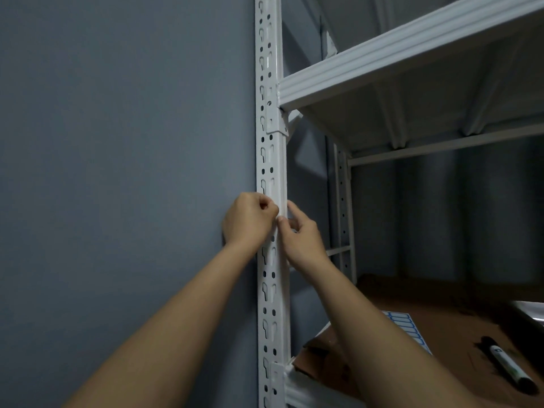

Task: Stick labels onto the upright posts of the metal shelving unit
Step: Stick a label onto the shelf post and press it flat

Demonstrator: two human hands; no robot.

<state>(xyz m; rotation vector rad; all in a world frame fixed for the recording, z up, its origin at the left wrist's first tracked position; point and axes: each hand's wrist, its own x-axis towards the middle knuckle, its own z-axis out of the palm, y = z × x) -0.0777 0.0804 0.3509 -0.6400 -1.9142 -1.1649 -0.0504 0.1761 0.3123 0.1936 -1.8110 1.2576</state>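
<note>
A white perforated upright post [272, 160] of the metal shelving unit runs down the middle of the head view. Both my hands meet on it at mid height. My left hand [248, 220] has its fingers curled against the post's front face. My right hand [298, 234] presses thumb and fingers on the post's right corner. A small white label [285, 212] lies between the fingertips, mostly hidden and hard to tell from the white metal. A sheet of blue-edged labels [407, 329] lies on the lower shelf, partly behind my right forearm.
A grey wall [123, 172] fills the left. A white shelf [412, 63] juts out above right. The lower shelf carries brown cardboard [441, 325] and a black marker [510, 369]. A rear post [343, 207] stands further back.
</note>
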